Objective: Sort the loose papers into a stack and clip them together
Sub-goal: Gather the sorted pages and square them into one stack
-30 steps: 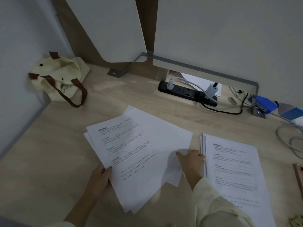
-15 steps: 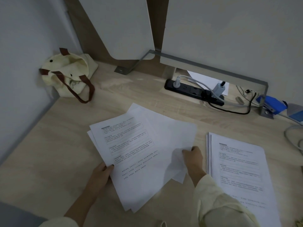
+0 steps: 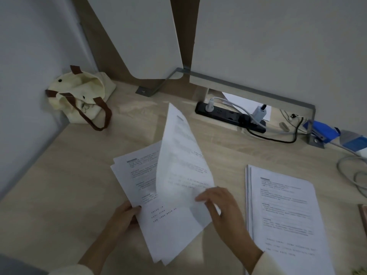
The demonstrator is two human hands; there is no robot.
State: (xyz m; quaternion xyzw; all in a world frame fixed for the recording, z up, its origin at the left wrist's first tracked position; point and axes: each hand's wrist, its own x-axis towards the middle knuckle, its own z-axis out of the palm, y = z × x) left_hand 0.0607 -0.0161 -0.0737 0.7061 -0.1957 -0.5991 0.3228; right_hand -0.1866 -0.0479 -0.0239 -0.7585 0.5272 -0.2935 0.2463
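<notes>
Right hand lifting curled printed sheet, left hand gripping fanned papers

Printed white papers, one sheet standing up

The raised sheet curves upward from the right hand's pinch. The loose pile lies fanned in the left hand's grip. A neat stack lies flat just right of the pinch.

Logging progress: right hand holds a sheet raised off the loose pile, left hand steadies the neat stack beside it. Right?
No: head view shows the left hand gripping the loose pile, not the neat stack; right hand does hold the sheet.
</notes>
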